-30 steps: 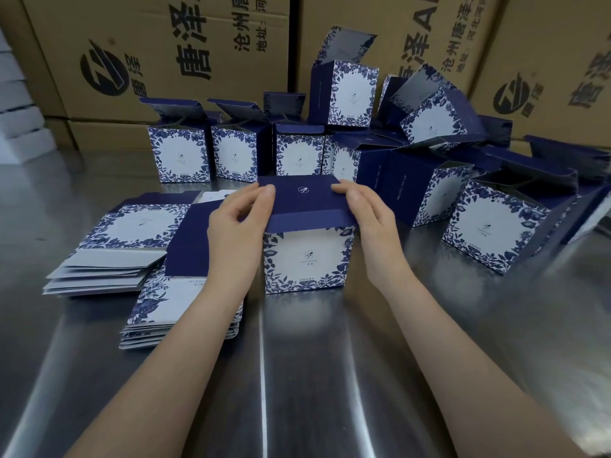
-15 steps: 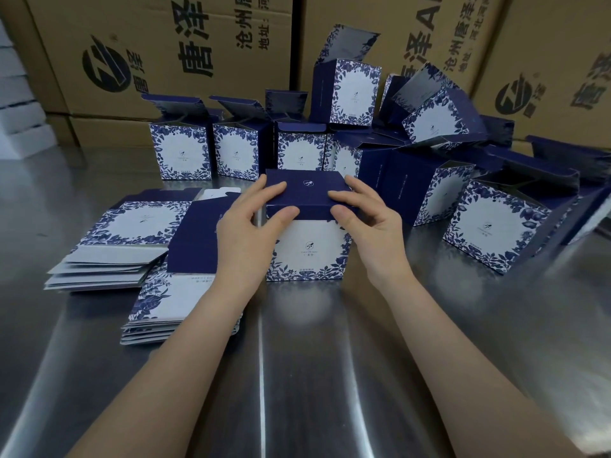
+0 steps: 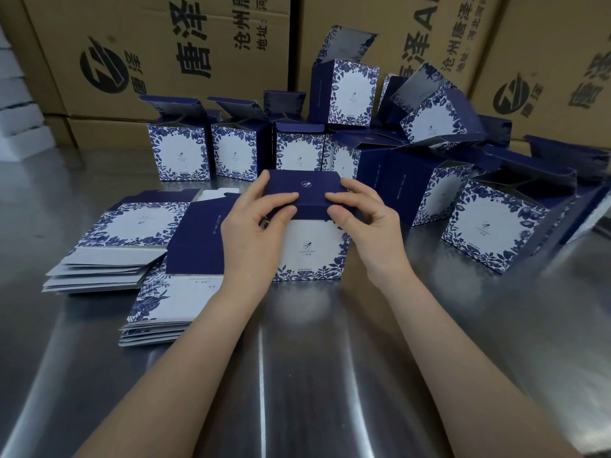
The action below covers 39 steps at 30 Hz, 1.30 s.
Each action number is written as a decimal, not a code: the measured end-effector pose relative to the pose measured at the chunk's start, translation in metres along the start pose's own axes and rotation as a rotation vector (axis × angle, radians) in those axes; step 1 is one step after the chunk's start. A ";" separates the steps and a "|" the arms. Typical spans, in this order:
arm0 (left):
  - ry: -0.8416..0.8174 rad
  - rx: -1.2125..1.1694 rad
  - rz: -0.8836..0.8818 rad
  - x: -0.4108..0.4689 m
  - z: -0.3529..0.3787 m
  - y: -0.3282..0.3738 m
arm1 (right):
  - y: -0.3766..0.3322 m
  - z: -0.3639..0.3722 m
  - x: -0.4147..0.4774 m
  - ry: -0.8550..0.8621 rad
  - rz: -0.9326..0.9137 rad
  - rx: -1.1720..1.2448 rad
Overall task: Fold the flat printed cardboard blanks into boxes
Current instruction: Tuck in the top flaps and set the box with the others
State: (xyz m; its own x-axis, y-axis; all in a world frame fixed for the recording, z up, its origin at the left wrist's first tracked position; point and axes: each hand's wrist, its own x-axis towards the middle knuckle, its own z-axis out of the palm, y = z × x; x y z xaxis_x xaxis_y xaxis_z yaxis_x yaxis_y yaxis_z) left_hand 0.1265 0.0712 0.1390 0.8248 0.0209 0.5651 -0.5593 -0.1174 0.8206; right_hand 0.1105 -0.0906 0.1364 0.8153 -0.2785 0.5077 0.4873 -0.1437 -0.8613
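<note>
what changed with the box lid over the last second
The lid was folded down from sticking out forward to closed flat on the box. The left hand and right hand shifted to pinch its front edge. Box, flat blanks and other boxes stayed put.
</note>
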 end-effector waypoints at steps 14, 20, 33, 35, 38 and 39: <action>0.018 -0.056 -0.040 0.006 -0.002 -0.001 | 0.000 -0.004 0.002 -0.036 0.013 0.054; 0.030 -0.156 -0.105 0.008 -0.005 0.001 | 0.003 -0.007 0.005 -0.037 0.016 0.088; -0.024 0.070 0.031 0.002 0.005 0.003 | -0.007 0.013 -0.003 0.018 -0.093 -0.200; -0.028 0.074 0.020 0.003 0.006 0.003 | -0.008 0.016 -0.002 0.055 -0.082 -0.172; 0.002 0.078 0.005 0.003 0.010 0.006 | -0.008 0.018 -0.001 0.077 -0.073 -0.173; 0.014 0.077 0.006 0.003 0.011 0.007 | -0.008 0.019 0.000 0.081 -0.079 -0.184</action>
State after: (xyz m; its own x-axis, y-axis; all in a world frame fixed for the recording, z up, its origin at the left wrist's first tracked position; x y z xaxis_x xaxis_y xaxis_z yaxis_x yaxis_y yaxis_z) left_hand 0.1260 0.0593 0.1451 0.8197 0.0338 0.5718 -0.5558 -0.1939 0.8084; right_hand 0.1120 -0.0715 0.1435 0.7456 -0.3339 0.5768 0.4772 -0.3367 -0.8117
